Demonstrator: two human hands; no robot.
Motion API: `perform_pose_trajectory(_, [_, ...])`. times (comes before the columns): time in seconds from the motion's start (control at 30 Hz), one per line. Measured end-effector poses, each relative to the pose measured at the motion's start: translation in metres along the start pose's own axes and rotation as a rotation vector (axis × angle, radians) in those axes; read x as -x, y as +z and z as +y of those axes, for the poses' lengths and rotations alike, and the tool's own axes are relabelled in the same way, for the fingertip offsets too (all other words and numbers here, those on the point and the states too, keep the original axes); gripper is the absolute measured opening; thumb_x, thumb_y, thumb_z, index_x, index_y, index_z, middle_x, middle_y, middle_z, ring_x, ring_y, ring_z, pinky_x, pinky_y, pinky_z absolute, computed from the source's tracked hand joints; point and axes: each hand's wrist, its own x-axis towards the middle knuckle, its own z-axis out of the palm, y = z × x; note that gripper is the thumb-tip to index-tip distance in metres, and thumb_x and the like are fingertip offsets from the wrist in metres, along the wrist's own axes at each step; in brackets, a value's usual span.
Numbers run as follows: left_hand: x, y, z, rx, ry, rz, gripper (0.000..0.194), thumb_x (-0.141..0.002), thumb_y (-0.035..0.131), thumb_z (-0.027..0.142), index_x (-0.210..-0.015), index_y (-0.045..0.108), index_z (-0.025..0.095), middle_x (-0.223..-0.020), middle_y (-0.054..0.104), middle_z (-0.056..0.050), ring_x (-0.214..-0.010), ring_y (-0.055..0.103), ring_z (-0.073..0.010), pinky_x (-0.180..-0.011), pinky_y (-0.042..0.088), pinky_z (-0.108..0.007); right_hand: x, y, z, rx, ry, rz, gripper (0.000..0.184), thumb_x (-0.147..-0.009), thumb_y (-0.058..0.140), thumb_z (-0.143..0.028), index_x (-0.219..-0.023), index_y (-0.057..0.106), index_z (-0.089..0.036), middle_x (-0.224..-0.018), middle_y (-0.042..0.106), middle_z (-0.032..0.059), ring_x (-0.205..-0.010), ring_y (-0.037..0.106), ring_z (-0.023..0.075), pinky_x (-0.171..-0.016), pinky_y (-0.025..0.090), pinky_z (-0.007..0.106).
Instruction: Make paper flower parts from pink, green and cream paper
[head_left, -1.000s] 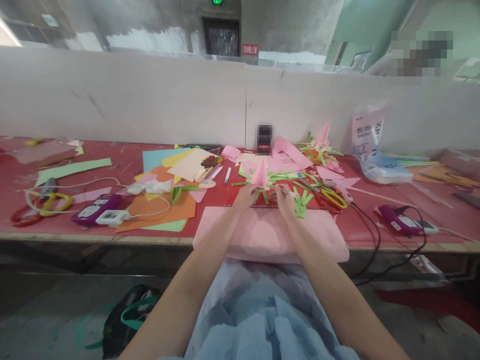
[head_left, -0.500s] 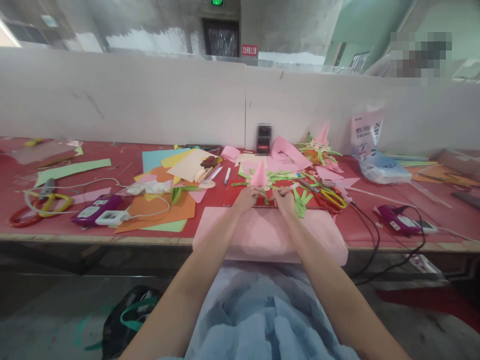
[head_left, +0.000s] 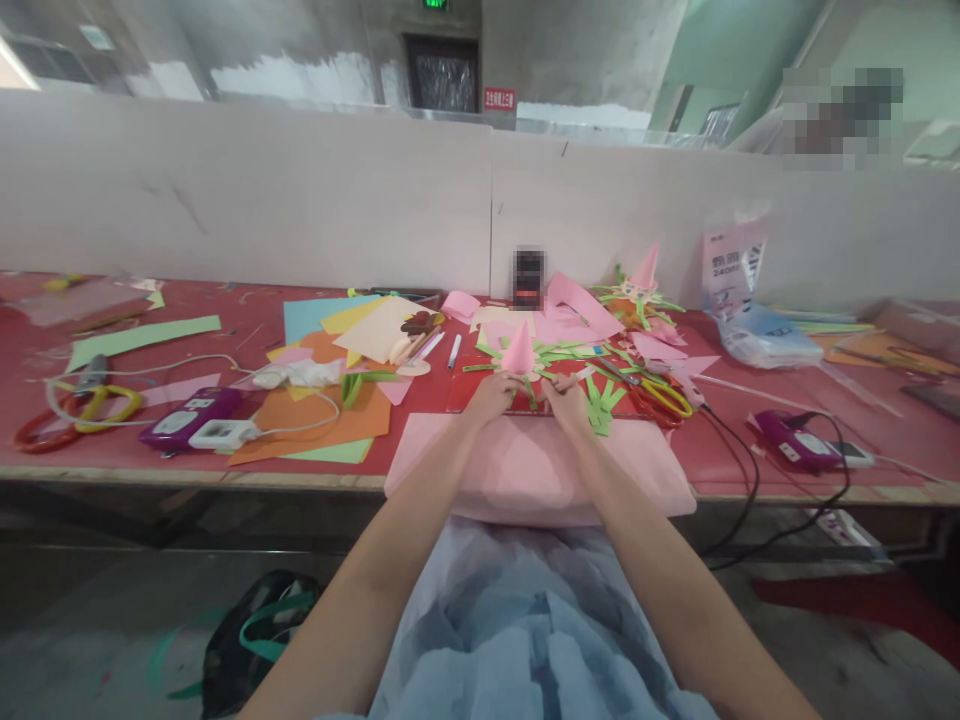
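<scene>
In front of me stands a paper craft with a pink cone (head_left: 519, 352) on top and green paper strips fanning out around its base. The fingers of my left hand (head_left: 491, 396) are closed at the near left edge of this craft. On its near right side, my right hand (head_left: 568, 402) has its fingertips pinched at the strips; what exactly lies between them is too small to tell. Loose green strips (head_left: 602, 402) lie just right of my right hand. The work sits on a red board (head_left: 469, 392), behind a pink cushion (head_left: 525, 470) under my wrists.
Scissors with yellow and red handles (head_left: 667, 396) lie to the right, and another pair of scissors (head_left: 94, 400) far left. A second cone craft (head_left: 641, 280) stands at the back. Purple devices (head_left: 191, 420) with cables, coloured paper (head_left: 322, 425) and a plastic pack (head_left: 765, 335) surround the work.
My right hand has shifted very slightly left toward the craft. My left hand and the craft stay almost where they were.
</scene>
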Motion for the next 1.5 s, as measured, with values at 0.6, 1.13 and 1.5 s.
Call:
perform_pose_trajectory(0.6, [0.000, -0.001, 0.000, 0.020, -0.019, -0.010, 0.051, -0.061, 0.037, -0.008, -0.079, 0.074, 0.022, -0.099, 0.068, 0.001, -0.095, 0.060, -0.0111, -0.093, 0.045, -0.025, -0.005, 0.003, 0.010, 0.112, 0.021, 0.106, 0.024, -0.071, 0.046, -0.035, -0.054, 0.034, -0.024, -0.041, 0.044, -0.0049, -0.044, 0.045, 0.0148, -0.052, 0.036, 0.026])
perform_pose_trajectory(1.13, [0.000, 0.000, -0.003, 0.030, -0.020, -0.003, 0.049, -0.061, 0.039, -0.008, -0.078, 0.073, 0.021, -0.098, 0.068, 0.000, -0.093, 0.061, -0.0107, -0.091, 0.046, -0.025, 0.001, 0.001, 0.000, 0.014, 0.057, -0.011, 0.023, -0.071, 0.048, -0.033, -0.055, 0.035, -0.024, -0.035, 0.045, -0.0064, -0.037, 0.044, 0.0139, -0.046, 0.036, 0.026])
perform_pose_trajectory(1.5, [0.000, 0.001, -0.003, 0.042, -0.008, 0.004, 0.052, -0.058, 0.036, -0.008, -0.078, 0.073, 0.021, -0.096, 0.068, 0.001, -0.094, 0.061, -0.0110, -0.092, 0.046, -0.026, 0.001, 0.001, -0.002, 0.022, 0.028, 0.004, 0.027, -0.073, 0.049, -0.039, -0.055, 0.036, -0.025, -0.038, 0.050, -0.0043, -0.041, 0.048, 0.0153, -0.049, 0.039, 0.028])
